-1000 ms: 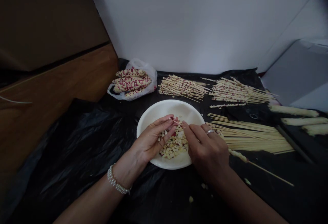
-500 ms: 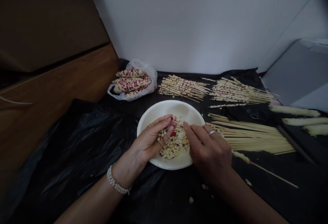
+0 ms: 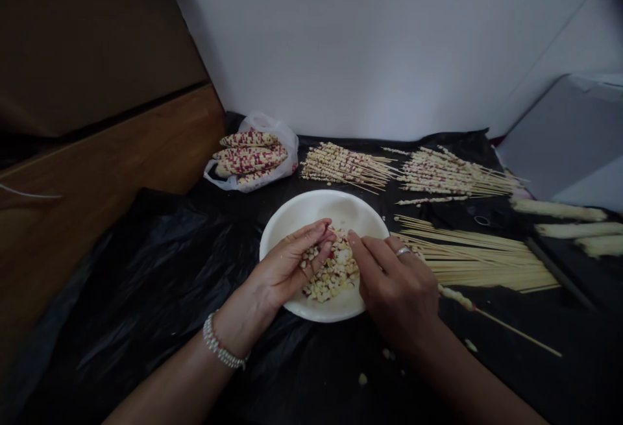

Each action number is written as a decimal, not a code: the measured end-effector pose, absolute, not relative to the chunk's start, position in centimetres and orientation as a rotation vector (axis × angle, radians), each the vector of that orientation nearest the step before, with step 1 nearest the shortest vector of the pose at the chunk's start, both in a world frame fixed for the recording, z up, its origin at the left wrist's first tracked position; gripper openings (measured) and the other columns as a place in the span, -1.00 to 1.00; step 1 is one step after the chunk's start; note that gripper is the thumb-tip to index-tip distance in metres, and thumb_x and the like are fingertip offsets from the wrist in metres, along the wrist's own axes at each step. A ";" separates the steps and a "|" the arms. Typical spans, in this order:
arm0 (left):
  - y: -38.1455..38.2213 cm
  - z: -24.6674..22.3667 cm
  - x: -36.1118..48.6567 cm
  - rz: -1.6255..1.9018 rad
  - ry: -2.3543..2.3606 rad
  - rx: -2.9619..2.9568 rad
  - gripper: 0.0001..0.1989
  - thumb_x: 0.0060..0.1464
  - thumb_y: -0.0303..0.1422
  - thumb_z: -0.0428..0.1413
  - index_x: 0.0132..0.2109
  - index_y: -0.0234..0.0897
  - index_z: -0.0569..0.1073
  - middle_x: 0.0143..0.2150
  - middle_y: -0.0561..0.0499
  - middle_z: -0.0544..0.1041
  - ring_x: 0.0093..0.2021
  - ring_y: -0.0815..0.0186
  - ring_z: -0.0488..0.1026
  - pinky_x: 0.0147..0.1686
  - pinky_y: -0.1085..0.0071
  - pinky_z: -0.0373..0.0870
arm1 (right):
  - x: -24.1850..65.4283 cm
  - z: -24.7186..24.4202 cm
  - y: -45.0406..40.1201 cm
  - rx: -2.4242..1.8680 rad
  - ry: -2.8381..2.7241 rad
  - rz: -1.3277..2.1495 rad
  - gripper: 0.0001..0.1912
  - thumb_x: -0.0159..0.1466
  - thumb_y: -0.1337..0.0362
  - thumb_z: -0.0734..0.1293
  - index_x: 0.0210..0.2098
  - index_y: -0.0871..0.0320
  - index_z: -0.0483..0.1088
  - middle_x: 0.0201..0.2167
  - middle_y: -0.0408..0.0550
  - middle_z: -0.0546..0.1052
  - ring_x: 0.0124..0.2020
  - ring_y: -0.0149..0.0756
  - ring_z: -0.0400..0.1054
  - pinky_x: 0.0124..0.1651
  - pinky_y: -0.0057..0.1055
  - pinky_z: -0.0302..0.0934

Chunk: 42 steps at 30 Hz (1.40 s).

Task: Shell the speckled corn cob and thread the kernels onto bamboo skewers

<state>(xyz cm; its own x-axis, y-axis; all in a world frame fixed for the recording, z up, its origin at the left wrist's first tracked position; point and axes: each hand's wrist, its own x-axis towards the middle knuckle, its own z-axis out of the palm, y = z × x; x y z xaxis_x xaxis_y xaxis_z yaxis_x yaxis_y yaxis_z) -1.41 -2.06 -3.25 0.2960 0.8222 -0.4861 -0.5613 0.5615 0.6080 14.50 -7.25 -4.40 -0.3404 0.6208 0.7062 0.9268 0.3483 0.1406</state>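
My right hand (image 3: 396,276) is closed around a wooden skewer (image 3: 518,332), whose plain end sticks out to the lower right. Pale corn kernels (image 3: 456,296) are threaded on it just behind the hand. My left hand (image 3: 299,259) faces it with thumb and fingers pinched together on a reddish corn kernel, mostly hidden by the fingertips. A thin tip of the skewer shows between the two hands. Both are over a white bowl (image 3: 287,214) holding loose yellow, white and dark red kernels (image 3: 331,282).
Whole speckled corn cobs (image 3: 250,159) lie in a plastic bag (image 3: 291,146) at the back. Right of it are two piles of kernel-threaded skewers (image 3: 341,165). Bare skewers (image 3: 491,259) and stripped cobs (image 3: 559,209) lie at right, on black plastic sheeting (image 3: 170,269).
The skewer in my right hand has shifted very slightly to the left. My left fingertips have closed further over the reddish kernel. The rest looks the same.
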 end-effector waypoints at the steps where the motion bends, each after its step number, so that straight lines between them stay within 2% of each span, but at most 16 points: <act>1: -2.1 -3.2 -1.4 0.944 0.861 0.351 -0.84 -0.01 -0.54 0.19 -0.21 -0.39 0.55 -0.30 -0.06 0.58 -0.28 0.42 0.54 -0.21 0.59 0.49 | 14.5 -4.4 -7.2 -1.343 -2.061 -0.737 -0.66 0.18 0.49 0.27 -0.04 0.28 0.42 -0.35 -0.03 0.52 -0.32 -0.28 0.29 -0.27 -0.36 0.14; 20: -2.3 -3.6 -1.0 0.896 0.823 0.377 -0.85 -0.03 -0.57 0.19 -0.24 -0.41 0.56 -0.25 -0.13 0.60 -0.30 0.37 0.55 -0.22 0.53 0.50 | 13.8 -4.2 -7.3 -1.358 -2.068 -0.758 -0.69 0.20 0.51 0.22 -0.08 0.32 0.44 -0.40 -0.02 0.51 -0.36 -0.31 0.30 -0.30 -0.37 0.14; 26: -2.7 -2.9 -0.7 0.883 0.792 0.365 -0.88 0.02 -0.55 0.15 -0.25 -0.43 0.54 -0.29 -0.08 0.60 -0.32 0.40 0.54 -0.14 0.49 0.48 | 13.9 -4.4 -7.2 -1.360 -2.076 -0.769 -0.69 0.21 0.49 0.22 -0.07 0.32 0.42 -0.41 -0.03 0.50 -0.36 -0.32 0.29 -0.34 -0.36 0.10; 29: -2.4 -2.6 -0.9 0.901 0.738 0.324 -0.76 0.04 -0.61 0.05 -0.13 -0.47 0.50 -0.16 -0.17 0.57 -0.15 0.30 0.53 -0.01 0.38 0.43 | 14.2 -4.4 -7.1 -1.379 -2.059 -0.762 -0.71 0.21 0.47 0.24 -0.07 0.30 0.42 -0.40 -0.06 0.50 -0.34 -0.32 0.29 -0.30 -0.37 0.10; 32: -2.1 -2.5 -1.4 0.888 0.655 0.339 -0.44 -0.19 -0.81 -0.10 -0.02 -0.47 0.45 -0.03 -0.20 0.53 0.06 0.22 0.43 0.11 0.33 0.32 | 14.5 -4.4 -7.1 -1.371 -2.053 -0.756 -0.72 0.21 0.47 0.24 -0.10 0.28 0.43 -0.39 -0.05 0.50 -0.33 -0.32 0.29 -0.28 -0.37 0.11; 34: -2.1 -2.5 -1.5 0.885 0.659 0.356 -0.33 -0.29 -0.85 -0.15 0.00 -0.44 0.44 -0.02 -0.17 0.52 0.10 0.24 0.39 0.13 0.38 0.29 | 14.6 -4.4 -7.1 -1.359 -2.070 -0.738 -0.71 0.21 0.47 0.24 -0.09 0.28 0.43 -0.37 -0.04 0.50 -0.31 -0.31 0.29 -0.26 -0.37 0.12; 42: -2.1 -2.9 -1.3 0.902 0.772 0.366 -0.63 -0.05 -0.77 0.03 -0.12 -0.45 0.50 -0.03 -0.17 0.52 -0.01 0.29 0.48 0.05 0.49 0.36 | 14.6 -4.6 -7.3 -1.346 -2.082 -0.713 -0.65 0.23 0.45 0.25 0.02 0.25 0.38 -0.33 -0.04 0.52 -0.30 -0.32 0.31 -0.25 -0.37 0.13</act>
<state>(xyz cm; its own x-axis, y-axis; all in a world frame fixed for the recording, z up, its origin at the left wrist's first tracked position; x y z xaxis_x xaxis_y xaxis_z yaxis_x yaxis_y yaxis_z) -1.29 -2.09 -2.87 0.3815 0.8109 -0.4437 -0.5629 0.5845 0.5844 14.61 -7.30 -4.64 -0.3438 0.6301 0.6962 0.9246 0.3565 0.1340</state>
